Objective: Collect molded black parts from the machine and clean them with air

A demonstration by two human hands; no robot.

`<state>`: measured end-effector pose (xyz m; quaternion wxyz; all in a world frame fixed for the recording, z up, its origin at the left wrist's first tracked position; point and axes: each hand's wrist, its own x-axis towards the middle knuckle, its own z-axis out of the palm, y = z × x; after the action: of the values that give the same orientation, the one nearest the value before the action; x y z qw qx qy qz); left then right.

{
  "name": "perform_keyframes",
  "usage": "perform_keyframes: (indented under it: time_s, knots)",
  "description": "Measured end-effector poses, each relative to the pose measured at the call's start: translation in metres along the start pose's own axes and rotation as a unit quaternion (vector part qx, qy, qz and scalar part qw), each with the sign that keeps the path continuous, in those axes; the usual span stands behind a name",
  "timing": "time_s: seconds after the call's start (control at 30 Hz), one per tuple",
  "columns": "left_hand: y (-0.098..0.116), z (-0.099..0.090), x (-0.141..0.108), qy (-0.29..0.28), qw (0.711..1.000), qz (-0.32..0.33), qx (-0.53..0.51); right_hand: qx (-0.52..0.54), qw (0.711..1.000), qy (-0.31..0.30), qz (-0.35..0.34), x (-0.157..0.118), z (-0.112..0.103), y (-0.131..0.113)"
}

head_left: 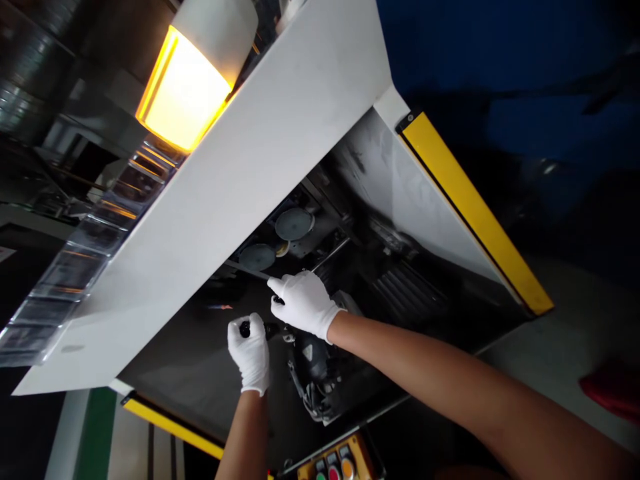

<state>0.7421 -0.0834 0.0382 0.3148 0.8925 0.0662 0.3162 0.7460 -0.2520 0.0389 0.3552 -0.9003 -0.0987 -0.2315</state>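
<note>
Both my hands wear white gloves and reach under the hood of a machine. My right hand (pixel 304 303) is closed, thumb against fingers, on the near end of a thin grey strip (pixel 247 270) that runs off up and to the left. My left hand (pixel 250 353) is lower and further left, its fingers curled in a pinch around something dark that I cannot make out. Below and between the hands sits a dark machine part (pixel 313 360) with cables and metal fittings. Two round grey discs (pixel 294 225) are just beyond my right hand.
A broad white hood panel (pixel 250 160) slants above my hands, with a lit orange lamp (pixel 185 90) on it. Yellow bars (pixel 475 207) edge the opening. A yellow button box (pixel 333 467) is at the front. Dark ribbed parts (pixel 407 290) are at the right.
</note>
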Motion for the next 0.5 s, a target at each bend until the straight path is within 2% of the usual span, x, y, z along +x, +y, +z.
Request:
perform_keyframes:
  time_s: [0.17, 0.33, 0.43, 0.5]
  knots:
    - [-0.004, 0.004, -0.002, 0.011, 1.0, -0.004, -0.012, -0.003, 1.0, -0.007, 0.004, 0.0, -0.002, 0.0]
    - [0.0, 0.001, -0.001, -0.005, 1.0, -0.016, -0.024, -0.007, 1.0, -0.01, 0.024, -0.002, -0.004, -0.002]
    - [0.0, -0.008, -0.007, -0.041, 0.997, -0.013, -0.064, -0.011, 0.999, -0.014, 0.038, -0.003, -0.005, -0.004]
    - [-0.004, -0.02, -0.016, -0.07, 0.99, -0.018, -0.119, -0.017, 0.999, -0.021, 0.04, -0.004, -0.006, -0.004]
